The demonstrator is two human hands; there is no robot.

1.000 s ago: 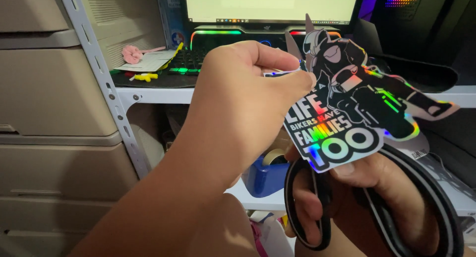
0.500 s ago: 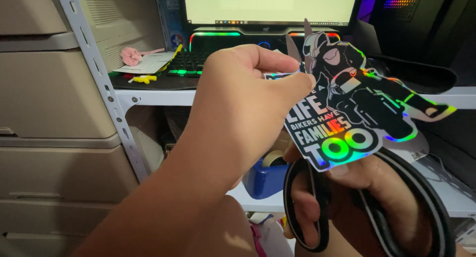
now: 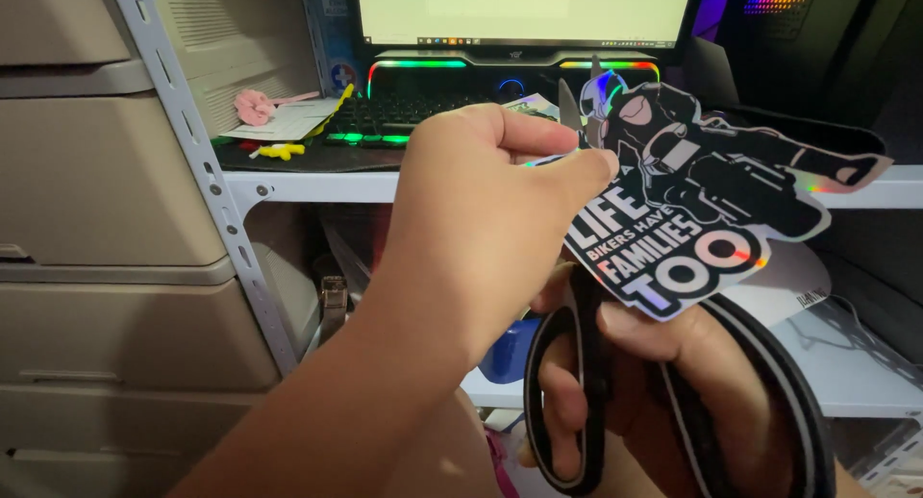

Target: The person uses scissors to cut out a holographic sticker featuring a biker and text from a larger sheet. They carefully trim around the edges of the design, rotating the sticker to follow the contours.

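My left hand (image 3: 481,219) pinches the left edge of a shiny holographic sticker (image 3: 711,210) cut in the shape of a motorcycle rider above white lettering. Below it, my right hand (image 3: 673,383) has its fingers through the black handles of a pair of scissors (image 3: 577,383). The scissor blades rise behind the sticker, and their tips (image 3: 577,94) show just above my left fingers. Part of the right hand is hidden behind the sticker and my left forearm.
A grey metal shelf (image 3: 288,186) carries a backlit keyboard (image 3: 404,123), a lit monitor (image 3: 524,8), papers and small pink and yellow items (image 3: 264,109). Beige plastic drawers (image 3: 96,200) stand at the left. A dark computer case (image 3: 817,37) is at the right.
The sticker has shifted slightly to the right and tilted in my left hand. The scissors stay in my right hand beneath it.
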